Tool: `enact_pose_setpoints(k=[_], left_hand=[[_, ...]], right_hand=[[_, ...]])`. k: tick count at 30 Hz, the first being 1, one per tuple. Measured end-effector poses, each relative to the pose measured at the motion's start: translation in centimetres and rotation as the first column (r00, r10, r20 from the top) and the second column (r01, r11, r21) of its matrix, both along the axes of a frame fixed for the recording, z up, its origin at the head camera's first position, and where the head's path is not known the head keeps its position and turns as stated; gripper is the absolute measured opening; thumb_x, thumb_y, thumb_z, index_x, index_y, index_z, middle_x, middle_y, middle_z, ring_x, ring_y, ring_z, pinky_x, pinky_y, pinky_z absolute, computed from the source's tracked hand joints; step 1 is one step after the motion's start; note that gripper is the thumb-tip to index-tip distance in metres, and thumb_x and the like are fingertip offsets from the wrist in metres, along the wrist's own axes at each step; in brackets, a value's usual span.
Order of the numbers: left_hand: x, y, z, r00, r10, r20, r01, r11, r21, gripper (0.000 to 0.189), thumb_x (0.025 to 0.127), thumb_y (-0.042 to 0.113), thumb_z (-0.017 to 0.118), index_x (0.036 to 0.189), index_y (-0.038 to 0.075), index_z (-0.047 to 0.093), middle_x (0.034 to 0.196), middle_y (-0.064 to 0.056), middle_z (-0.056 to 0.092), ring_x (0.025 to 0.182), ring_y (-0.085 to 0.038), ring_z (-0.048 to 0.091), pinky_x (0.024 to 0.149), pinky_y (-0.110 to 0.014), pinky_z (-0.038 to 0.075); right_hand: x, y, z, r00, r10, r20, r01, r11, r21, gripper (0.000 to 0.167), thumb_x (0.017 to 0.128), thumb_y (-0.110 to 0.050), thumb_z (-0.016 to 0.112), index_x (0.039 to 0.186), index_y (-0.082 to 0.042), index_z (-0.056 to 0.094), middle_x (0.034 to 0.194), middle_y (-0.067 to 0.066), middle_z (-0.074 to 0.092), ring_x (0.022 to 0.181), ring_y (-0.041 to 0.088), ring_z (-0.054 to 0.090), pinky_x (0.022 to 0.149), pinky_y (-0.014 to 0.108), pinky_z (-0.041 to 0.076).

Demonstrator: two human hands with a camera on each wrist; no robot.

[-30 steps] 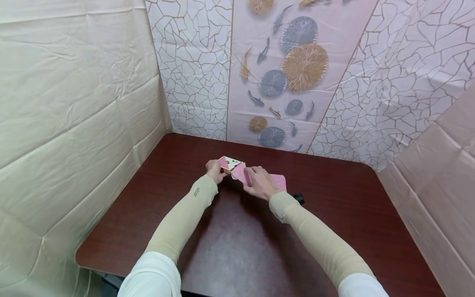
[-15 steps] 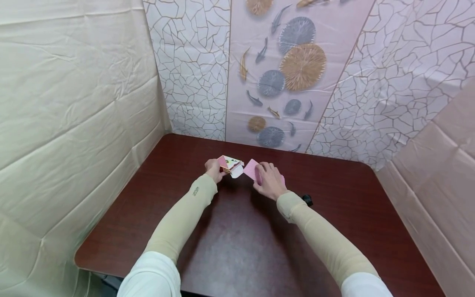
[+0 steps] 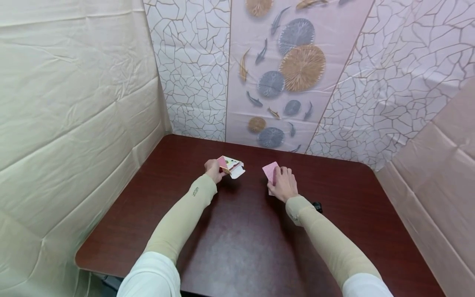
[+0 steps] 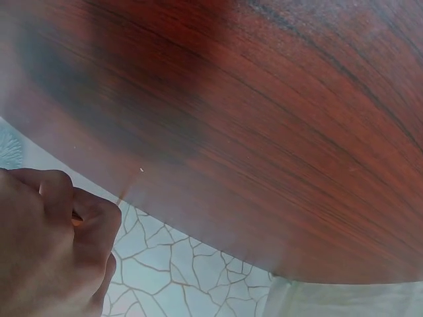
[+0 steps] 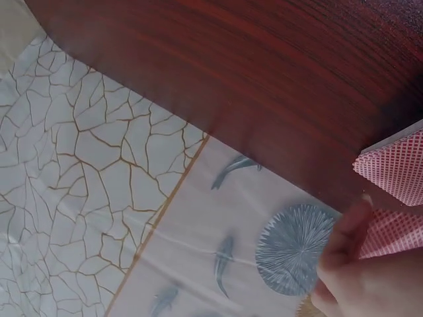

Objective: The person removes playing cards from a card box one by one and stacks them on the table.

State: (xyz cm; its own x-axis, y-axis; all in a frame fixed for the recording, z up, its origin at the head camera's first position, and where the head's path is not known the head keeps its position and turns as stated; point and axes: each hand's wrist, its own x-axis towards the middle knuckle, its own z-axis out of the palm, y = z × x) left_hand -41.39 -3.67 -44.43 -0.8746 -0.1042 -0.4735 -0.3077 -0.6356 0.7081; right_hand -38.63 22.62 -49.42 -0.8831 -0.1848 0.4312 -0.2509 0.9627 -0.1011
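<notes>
My left hand point(image 3: 213, 170) grips a small card box point(image 3: 231, 163) with a white and pink printed face. Its white flap point(image 3: 237, 171) hangs loose at the right-hand end. In the left wrist view the curled fingers of the left hand point(image 4: 59, 244) show, while the box is mostly hidden. Right of the box and apart from it, my right hand point(image 3: 284, 185) holds playing cards point(image 3: 270, 170) with red-patterned backs. The right wrist view shows the cards point(image 5: 396, 166) fanned into two parts beside the right hand point(image 5: 357, 271); their number is unclear.
Both hands are over a dark red-brown wooden table point(image 3: 230, 239) with rounded corners. A patterned curtain point(image 3: 193, 82) stands behind its far edge, with beige cloth point(image 3: 74, 123) along the left side. A black device point(image 3: 317, 207) sits by the right wrist.
My right hand has moved right with the cards, from beside the box's end to well clear of it. The box's flap has come into view. The left hand has barely moved.
</notes>
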Motion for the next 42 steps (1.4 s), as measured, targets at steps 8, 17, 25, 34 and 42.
enact_pose_setpoints(k=[8, 17, 25, 34, 42], left_hand=[[0.0, 0.1, -0.3, 1.0, -0.002, 0.003, 0.002, 1.0, 0.0, 0.044, 0.104, 0.012, 0.023, 0.145, -0.004, 0.032, 0.145, -0.022, 0.04, 0.131, -0.034, 0.046, 0.107, -0.05, 0.043], [-0.1, 0.1, -0.5, 1.0, -0.004, 0.006, 0.004, 1.0, 0.007, 0.044, 0.105, 0.014, 0.024, 0.145, -0.003, 0.031, 0.146, -0.022, 0.039, 0.132, -0.034, 0.045, 0.108, -0.05, 0.042], [-0.2, -0.2, -0.8, 1.0, 0.001, 0.01, -0.001, 1.0, -0.001, 0.044, 0.104, 0.013, 0.024, 0.145, -0.003, 0.031, 0.145, -0.022, 0.039, 0.132, -0.034, 0.045, 0.108, -0.05, 0.042], [-0.4, 0.0, -1.1, 1.0, -0.006, 0.012, 0.006, 1.0, -0.006, 0.043, 0.104, 0.012, 0.024, 0.142, -0.004, 0.036, 0.145, -0.021, 0.041, 0.131, -0.033, 0.046, 0.107, -0.05, 0.043], [-0.6, 0.0, -1.2, 1.0, -0.002, 0.011, 0.002, 1.0, -0.006, 0.044, 0.104, 0.012, 0.025, 0.142, -0.005, 0.035, 0.145, -0.023, 0.041, 0.132, -0.034, 0.045, 0.108, -0.051, 0.042]], right_hand=[[0.0, -0.1, -0.1, 0.986, -0.148, 0.078, 0.147, 0.989, 0.017, 0.054, 0.083, -0.042, 0.064, 0.109, 0.004, 0.051, 0.099, 0.027, 0.057, 0.094, 0.043, 0.053, 0.074, 0.054, 0.049], [0.1, -0.3, -0.8, 0.942, -0.242, 0.231, 0.238, 0.97, 0.045, 0.06, 0.083, -0.045, 0.061, 0.113, 0.005, 0.049, 0.107, 0.03, 0.06, 0.101, 0.044, 0.054, 0.08, 0.057, 0.048], [0.0, -0.5, -1.0, 0.928, -0.256, 0.272, 0.241, 0.966, 0.09, 0.063, 0.085, -0.048, 0.06, 0.117, 0.005, 0.05, 0.11, 0.03, 0.06, 0.102, 0.044, 0.054, 0.082, 0.058, 0.048], [-0.1, -0.7, -1.2, 0.911, -0.26, 0.319, 0.233, 0.965, 0.12, 0.069, 0.088, -0.048, 0.057, 0.127, 0.008, 0.05, 0.12, 0.032, 0.056, 0.11, 0.046, 0.05, 0.086, 0.059, 0.047], [-0.3, -1.0, -1.1, 0.902, -0.269, 0.338, 0.241, 0.963, 0.125, 0.069, 0.087, -0.048, 0.057, 0.128, 0.007, 0.049, 0.121, 0.033, 0.054, 0.109, 0.047, 0.048, 0.083, 0.059, 0.048]])
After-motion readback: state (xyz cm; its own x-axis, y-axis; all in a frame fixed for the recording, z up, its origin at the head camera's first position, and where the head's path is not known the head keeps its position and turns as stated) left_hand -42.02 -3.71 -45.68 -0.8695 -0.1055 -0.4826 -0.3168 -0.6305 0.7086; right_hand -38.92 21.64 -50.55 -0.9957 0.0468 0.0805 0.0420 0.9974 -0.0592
